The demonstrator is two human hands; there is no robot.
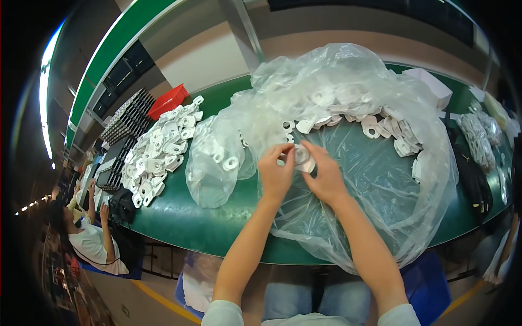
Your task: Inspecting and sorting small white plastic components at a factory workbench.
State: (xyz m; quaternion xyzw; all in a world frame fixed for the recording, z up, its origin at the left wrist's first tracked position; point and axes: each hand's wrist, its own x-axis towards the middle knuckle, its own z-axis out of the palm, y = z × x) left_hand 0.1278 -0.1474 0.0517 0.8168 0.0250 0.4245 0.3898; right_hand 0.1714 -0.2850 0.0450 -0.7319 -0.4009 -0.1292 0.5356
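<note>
Between my two hands, above the table, is a white plastic part point(303, 157) with a round ring and a flat plate. My left hand point(277, 169) pinches its left side with thumb and fingers. My right hand point(324, 174) is closed on its right side. Beneath them spreads a large clear plastic bag point(359, 201), opened out on the green table. Many similar white parts point(380, 127) lie in the bag's far side, partly veiled by the film. A few more ring-shaped parts point(231, 163) show through the bag's left fold.
Left of the bag lies a heap of loose white parts point(157, 146). Behind it are a red bin point(167, 101) and stacked black trays point(128, 114). Bundled cables point(477, 138) lie at the right. A person point(98, 244) sits at the far left; blue bins point(427, 285) stand below the table.
</note>
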